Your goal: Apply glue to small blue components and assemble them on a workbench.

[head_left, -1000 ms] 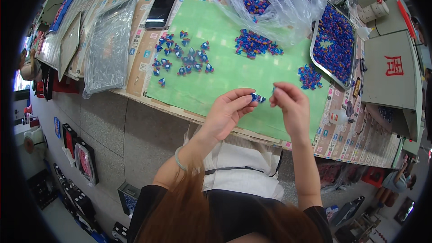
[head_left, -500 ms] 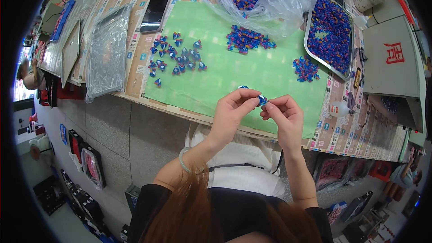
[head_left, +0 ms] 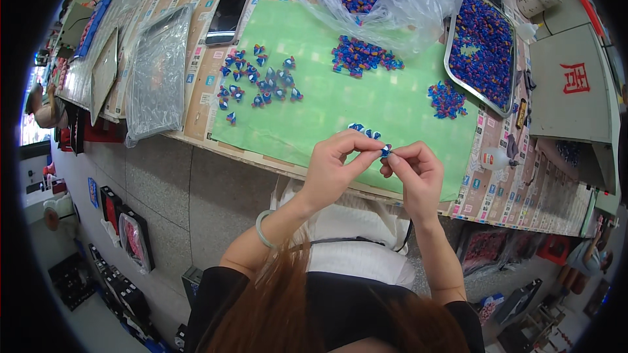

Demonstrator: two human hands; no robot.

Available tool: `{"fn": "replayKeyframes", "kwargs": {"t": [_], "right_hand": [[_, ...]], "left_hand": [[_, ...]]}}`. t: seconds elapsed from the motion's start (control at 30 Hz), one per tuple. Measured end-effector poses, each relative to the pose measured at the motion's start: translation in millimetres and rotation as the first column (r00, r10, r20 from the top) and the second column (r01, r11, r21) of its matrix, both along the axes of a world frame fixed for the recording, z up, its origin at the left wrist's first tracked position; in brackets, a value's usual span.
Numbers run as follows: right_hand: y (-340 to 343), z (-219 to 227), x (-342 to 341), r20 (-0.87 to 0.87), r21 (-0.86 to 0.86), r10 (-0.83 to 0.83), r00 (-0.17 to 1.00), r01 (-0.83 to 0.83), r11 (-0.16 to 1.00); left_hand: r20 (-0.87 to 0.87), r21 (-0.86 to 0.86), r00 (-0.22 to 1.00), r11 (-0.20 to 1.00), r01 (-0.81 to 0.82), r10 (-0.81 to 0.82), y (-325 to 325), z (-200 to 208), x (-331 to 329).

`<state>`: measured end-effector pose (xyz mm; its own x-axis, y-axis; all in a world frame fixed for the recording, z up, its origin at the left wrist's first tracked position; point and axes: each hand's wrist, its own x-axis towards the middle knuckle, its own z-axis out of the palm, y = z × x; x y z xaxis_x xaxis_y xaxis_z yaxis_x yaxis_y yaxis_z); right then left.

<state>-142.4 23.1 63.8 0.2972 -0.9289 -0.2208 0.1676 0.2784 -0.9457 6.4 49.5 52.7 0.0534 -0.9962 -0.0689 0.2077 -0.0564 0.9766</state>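
Note:
Between the fingertips of my left hand point(head_left: 337, 163) and my right hand point(head_left: 418, 173) is a small blue-and-white plastic piece point(head_left: 386, 151). Both hands pinch it above the near part of the green mat point(head_left: 294, 117). Just beyond my left fingers lie a few similar blue-and-white pieces point(head_left: 368, 133), partly hidden by the hand. A scattered group of blue, white and red pieces point(head_left: 268, 82) rests on the mat's left side. Small blue and red parts form one pile point(head_left: 360, 57) at the mat's far middle and a smaller pile point(head_left: 447, 99) at its right.
A metal tray point(head_left: 451, 68) full of blue and red parts stands at the right, near a small glue bottle point(head_left: 494, 158). A clear plastic bag point(head_left: 418, 10) holds more parts at the back. A phone point(head_left: 229, 14) and a plastic-wrapped tray point(head_left: 157, 72) lie left.
My hands have shifted slightly to the right with the pinched piece, and the left fingers have turned a little. More of the pieces beyond the left hand now show.

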Motion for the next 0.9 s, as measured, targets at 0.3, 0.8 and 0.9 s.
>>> {"fn": "replayKeyframes", "kwargs": {"t": [0.3, 0.8, 0.9], "right_hand": [[2, 3, 4, 0.029, 0.057, -0.060, 0.998, 0.058, 0.997], [11, -5, 5, -0.235, -0.680, -0.299, 0.925, 0.064, 0.730], [15, 1, 1, -0.208, -0.395, -0.174, 0.963, 0.080, 0.915]], "left_hand": [[0.201, -0.115, 0.978, 0.993, -0.039, 0.062, 4, 3, -8], [-0.236, -0.119, 0.971, 0.990, -0.072, 0.042, 3, 1, -19], [-0.174, -0.145, 0.984, 0.989, 0.003, -0.028, -1, 1, -14]]}}
